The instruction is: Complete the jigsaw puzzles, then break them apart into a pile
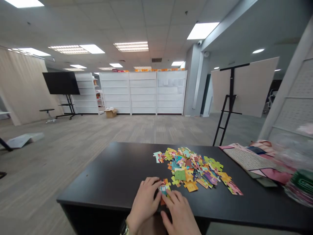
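Near the table's front edge, a few colourful jigsaw puzzle pieces (163, 188) lie together between my hands, partly covered by my fingers. My left hand (146, 198) grips them from the left, its fingers curled along their edge and its thumb close against them. From the right, my right hand (178, 209) has its fingertips pressed on the same pieces, with the thumb lower down. A spread heap of loose jigsaw pieces (180, 175) in green, orange, purple and pink lies just beyond my hands. Where the held pieces meet is hidden.
The dark table (105, 176) reaches out on both sides. At its right lie a patterned cloth bag (246, 158) and a clear plastic container with a green label (303, 182). An easel (228, 104) stands beyond; white shelves (142, 93) line the back.
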### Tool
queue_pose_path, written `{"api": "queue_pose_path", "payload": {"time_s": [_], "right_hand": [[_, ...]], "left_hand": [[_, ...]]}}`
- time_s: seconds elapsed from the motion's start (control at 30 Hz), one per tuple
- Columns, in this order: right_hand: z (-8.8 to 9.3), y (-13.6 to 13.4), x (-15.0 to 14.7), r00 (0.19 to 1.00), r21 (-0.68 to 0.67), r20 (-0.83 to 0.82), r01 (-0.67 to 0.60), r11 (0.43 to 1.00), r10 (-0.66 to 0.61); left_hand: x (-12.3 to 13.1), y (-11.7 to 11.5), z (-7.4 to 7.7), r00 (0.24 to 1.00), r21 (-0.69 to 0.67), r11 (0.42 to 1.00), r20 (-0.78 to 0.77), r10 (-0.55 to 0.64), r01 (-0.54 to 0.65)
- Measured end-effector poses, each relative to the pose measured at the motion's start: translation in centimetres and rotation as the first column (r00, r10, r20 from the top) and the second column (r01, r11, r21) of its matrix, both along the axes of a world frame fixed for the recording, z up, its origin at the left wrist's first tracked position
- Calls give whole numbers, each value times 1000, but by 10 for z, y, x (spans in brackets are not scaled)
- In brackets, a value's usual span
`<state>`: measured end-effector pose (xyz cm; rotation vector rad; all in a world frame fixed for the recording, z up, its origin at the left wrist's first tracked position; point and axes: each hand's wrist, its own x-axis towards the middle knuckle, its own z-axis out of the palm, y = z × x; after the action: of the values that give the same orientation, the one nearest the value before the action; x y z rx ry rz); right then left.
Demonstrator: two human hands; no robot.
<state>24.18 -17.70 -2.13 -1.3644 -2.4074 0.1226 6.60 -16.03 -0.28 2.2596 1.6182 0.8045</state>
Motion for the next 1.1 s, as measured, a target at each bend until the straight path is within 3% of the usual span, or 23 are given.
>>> {"api": "queue_pose_path", "payload": {"time_s": [0.13, 0.27, 0.37, 0.5, 0.6, 0.7, 0.77, 0.83, 0.93, 1.0, 1.1], "right_hand": [[14, 0, -6, 999, -77, 29, 32, 997, -30], [13, -1, -4, 1000, -96, 8, 26, 995, -25], [-3, 2, 3, 1000, -92, 3, -28, 995, 29], [-31, 15, 14, 995, -29, 0, -102, 994, 102], [-45, 27, 21, 989, 63, -7, -150, 987, 151], [-50, 40, 29, 961, 143, 6, -276, 951, 278], [-41, 53, 34, 918, 141, -29, -389, 911, 396], [-21, 72, 35, 907, 121, -114, -392, 912, 405], [21, 119, 26, 969, 23, -189, -160, 987, 161], [42, 158, 10, 990, -73, -93, -111, 991, 104], [50, 202, -17, 983, -147, -25, -181, 972, 179]], "left_hand": [[-3, 4, -8, 998, -28, 998, -3, 61, -61], [-17, 21, -4, 1000, -86, 996, -2, -6, 6], [-25, 58, 8, 995, -99, 992, -65, -80, 73], [-19, 129, 18, 988, -37, 996, -125, -88, 84], [-13, 168, 13, 982, -21, 992, -143, -126, 124], [-16, 180, 3, 971, -10, 979, -127, -201, 202], [-26, 178, 1, 959, 6, 964, -103, -263, 265], [-42, 173, 1, 936, 28, 938, -74, -343, 346], [-72, 170, 6, 902, 62, 901, 30, -431, 429], [-93, 175, 9, 915, 74, 919, 93, -393, 387], [-117, 186, 10, 964, 75, 967, 83, -251, 245]]}}
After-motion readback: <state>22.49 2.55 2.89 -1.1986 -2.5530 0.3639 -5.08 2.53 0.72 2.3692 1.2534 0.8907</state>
